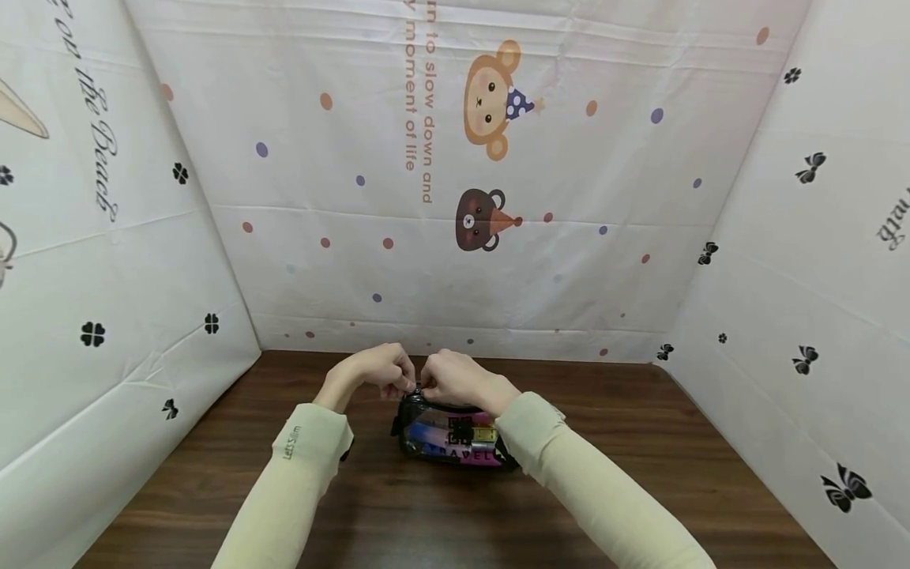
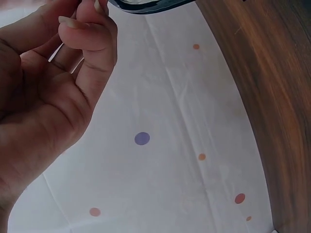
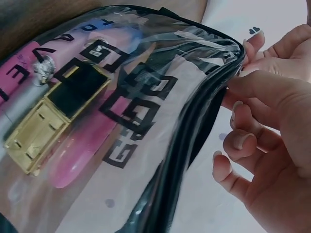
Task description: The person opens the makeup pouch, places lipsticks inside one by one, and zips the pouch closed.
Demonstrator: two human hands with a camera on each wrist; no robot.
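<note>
A see-through travel pouch (image 1: 455, 435) with black trim and black lettering stands on the table between my hands. My left hand (image 1: 387, 370) pinches its upper left corner, fingers bent; in the left wrist view the fingertips are cut off at the top, beside the dark pouch edge (image 2: 150, 7). With thumb and finger, my right hand (image 1: 458, 378) pinches the zipper edge close to the same corner. The zipper pull is hidden. Through the clear side show a gold-and-black case (image 3: 60, 114), a pink tube (image 3: 85, 148) and other pink items.
Brown wood-grain table (image 1: 398, 514) lies under the pouch. A white printed cloth (image 1: 569, 276) rises behind it, with cloth walls on the left (image 1: 142, 276) and right (image 1: 782, 316).
</note>
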